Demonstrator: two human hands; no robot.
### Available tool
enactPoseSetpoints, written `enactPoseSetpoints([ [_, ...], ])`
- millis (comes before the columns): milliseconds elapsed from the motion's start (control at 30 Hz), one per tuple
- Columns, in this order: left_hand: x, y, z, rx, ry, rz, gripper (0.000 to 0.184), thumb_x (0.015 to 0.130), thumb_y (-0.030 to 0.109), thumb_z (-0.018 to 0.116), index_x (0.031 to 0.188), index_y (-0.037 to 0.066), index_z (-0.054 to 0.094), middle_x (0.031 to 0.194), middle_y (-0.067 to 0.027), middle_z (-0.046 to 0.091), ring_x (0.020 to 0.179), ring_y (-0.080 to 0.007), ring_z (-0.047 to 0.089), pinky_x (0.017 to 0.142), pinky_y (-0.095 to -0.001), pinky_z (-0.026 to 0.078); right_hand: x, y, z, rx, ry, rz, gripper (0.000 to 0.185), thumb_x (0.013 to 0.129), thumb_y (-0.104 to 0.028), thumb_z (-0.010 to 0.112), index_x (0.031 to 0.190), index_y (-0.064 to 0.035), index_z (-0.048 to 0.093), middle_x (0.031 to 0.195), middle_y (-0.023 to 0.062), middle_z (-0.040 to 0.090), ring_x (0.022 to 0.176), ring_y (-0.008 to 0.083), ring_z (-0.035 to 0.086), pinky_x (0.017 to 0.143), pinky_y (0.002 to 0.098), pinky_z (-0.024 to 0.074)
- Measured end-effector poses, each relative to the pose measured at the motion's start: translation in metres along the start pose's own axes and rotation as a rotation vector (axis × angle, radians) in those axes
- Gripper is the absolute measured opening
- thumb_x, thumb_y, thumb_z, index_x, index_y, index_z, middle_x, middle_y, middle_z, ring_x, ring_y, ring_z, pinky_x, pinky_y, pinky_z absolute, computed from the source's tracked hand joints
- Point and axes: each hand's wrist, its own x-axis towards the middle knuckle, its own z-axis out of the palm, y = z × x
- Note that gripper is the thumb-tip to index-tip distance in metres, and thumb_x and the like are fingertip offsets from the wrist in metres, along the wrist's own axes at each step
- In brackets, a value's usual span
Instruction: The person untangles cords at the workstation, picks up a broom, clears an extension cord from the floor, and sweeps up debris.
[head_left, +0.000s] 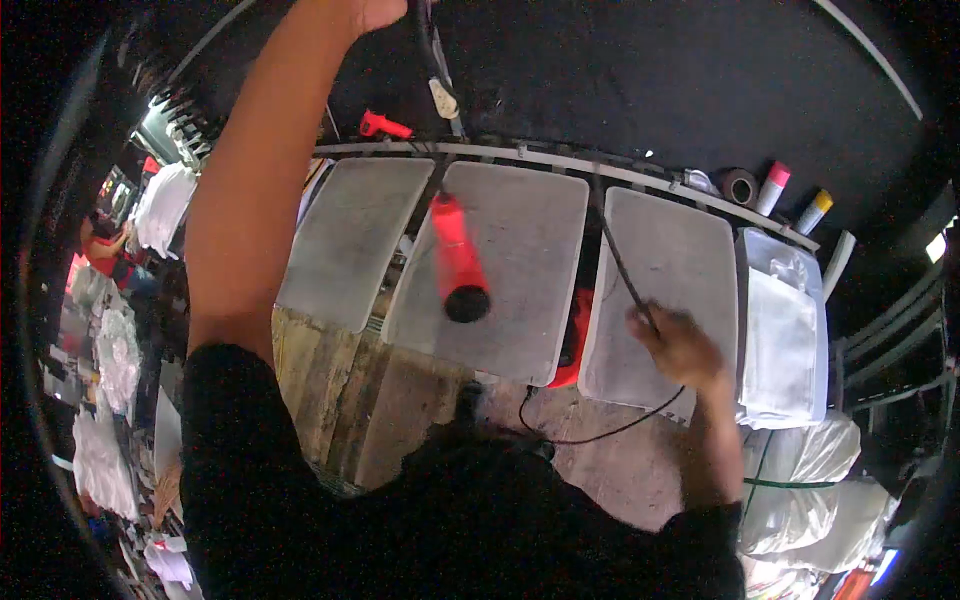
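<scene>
At the top edge, my left hand [380,12] is partly cut off beside a dark hanging cable [425,45] with a pale tag; its fingers are hard to make out. A red tool with a black round end [460,255], blurred, hangs over the second translucent plastic lid [520,240]. My right hand [680,345] is closed around a thin black cord [622,265], above the third lid [700,250]. The cord runs up from the hand, and a loop of it [600,438] hangs over the wooden floor.
A red glue gun [385,125] lies behind the rail [540,157]. Tape rolls [738,187] and spray cans [773,188] stand at the back right. A white-filled bin [783,340] and plastic bags [810,500] are on the right. Another person [105,250] is at far left.
</scene>
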Motion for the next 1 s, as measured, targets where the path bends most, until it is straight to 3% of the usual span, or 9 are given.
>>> enactPoseSetpoints([
  [167, -0.018, -0.031, 0.012, 0.3, -0.268, 0.079, 0.027, 0.094, 0.031, 0.047, 0.082, 0.007, 0.052, 0.064, -0.0073, 0.057, 0.05, -0.0173, 0.055, 0.04, -0.0261, 0.039, 0.082, -0.171, -0.115, -0.394, 0.318, -0.424, 0.03, 0.091, -0.024, 0.049, 0.108, -0.0012, 0.059, 0.096, 0.0188, 0.064, 0.085, 0.0349, 0.062, 0.074, 0.0399, 0.0488],
  [200, -0.025, -0.035, 0.019, 0.244, -0.291, 0.117, 0.029, 0.093, 0.033, 0.048, 0.083, 0.006, 0.053, 0.064, -0.0088, 0.058, 0.049, -0.018, 0.056, 0.041, -0.026, 0.041, 0.122, -0.176, -0.126, -0.46, 0.654, -0.781, 0.032, 0.09, -0.025, 0.05, 0.109, -0.0006, 0.059, 0.094, 0.0163, 0.065, 0.085, 0.0314, 0.063, 0.075, 0.0391, 0.0486],
  [300, -0.02, -0.039, -0.004, 0.118, -0.37, 0.018, 0.03, 0.093, 0.033, 0.048, 0.087, 0.005, 0.053, 0.054, -0.0066, 0.054, 0.041, -0.0177, 0.052, 0.038, -0.0263, 0.041, 0.191, -0.218, -0.153, -0.225, 0.603, -0.38, 0.041, 0.079, -0.035, 0.069, 0.084, 0.0008, 0.05, 0.069, 0.0131, 0.056, 0.064, 0.0214, 0.055, 0.061, 0.0347, 0.0451],
  [400, -0.004, -0.042, -0.043, -0.097, -0.313, -0.062, 0.028, 0.093, 0.033, 0.049, 0.086, 0.006, 0.055, 0.05, -0.0034, 0.049, 0.035, -0.0148, 0.046, 0.034, -0.0253, 0.037, 0.226, -0.218, -0.151, -0.228, 0.81, -0.272, 0.053, 0.08, -0.05, 0.062, 0.084, 0.002, 0.053, 0.072, 0.0184, 0.058, 0.066, 0.0272, 0.055, 0.062, 0.0384, 0.0451],
  [533, 0.02, -0.042, -0.061, -0.266, -0.295, -0.046, 0.032, 0.09, 0.038, 0.054, 0.075, 0.01, 0.052, 0.047, 0.0016, 0.041, 0.033, -0.0085, 0.036, 0.033, -0.0233, 0.029, 0.271, -0.181, -0.135, -0.127, 0.783, -0.173, 0.046, 0.082, -0.047, 0.063, 0.079, -0.0019, 0.05, 0.069, 0.0108, 0.056, 0.063, 0.0193, 0.052, 0.058, 0.0339, 0.0436],
  [733, 0.061, -0.064, -0.041, 0.181, -0.37, -0.075, 0.033, 0.085, 0.033, 0.063, 0.065, 0.011, 0.048, 0.046, 0.0041, 0.04, 0.036, -0.0059, 0.037, 0.034, -0.0219, 0.025, 0.268, -0.207, -0.145, -0.12, 0.785, -0.6, 0.035, 0.085, -0.038, 0.062, 0.075, -0.0079, 0.048, 0.065, -0.0003, 0.047, 0.061, 0.009, 0.045, 0.055, 0.024, 0.0383],
  [867, 0.081, -0.068, -0.028, 0.023, -0.49, 0.033, 0.03, 0.086, 0.032, 0.061, 0.068, 0.011, 0.051, 0.044, 0.0071, 0.037, 0.034, -0.0052, 0.035, 0.034, -0.0208, 0.027, 0.234, -0.171, -0.156, -0.037, 0.683, -0.029, 0.056, 0.072, -0.052, 0.071, 0.101, -0.0081, 0.051, 0.074, 0.0038, 0.053, 0.062, 0.0129, 0.047, 0.054, 0.0266, 0.0399],
  [900, 0.09, -0.065, -0.03, -0.021, -0.469, 0.068, 0.03, 0.087, 0.032, 0.059, 0.068, 0.011, 0.052, 0.042, 0.0083, 0.036, 0.034, -0.0053, 0.035, 0.035, -0.0206, 0.028, 0.23, -0.118, -0.17, -0.292, 0.53, 0.209, 0.025, 0.086, -0.03, 0.058, 0.088, -0.0054, 0.059, 0.067, 0.0049, 0.058, 0.063, 0.0142, 0.056, 0.059, 0.0318, 0.0438],
  [1000, 0.087, -0.046, -0.016, 0.05, -0.083, 0.389, 0.032, 0.088, 0.031, 0.057, 0.063, 0.014, 0.05, 0.043, 0.0075, 0.038, 0.037, -0.0056, 0.038, 0.038, -0.0197, 0.032, 0.168, -0.039, -0.134, 0.246, 0.442, 0.187, 0.02, 0.086, -0.022, 0.058, 0.097, -0.0056, 0.056, 0.077, 0.0055, 0.055, 0.07, 0.0141, 0.053, 0.07, 0.0277, 0.0426],
])
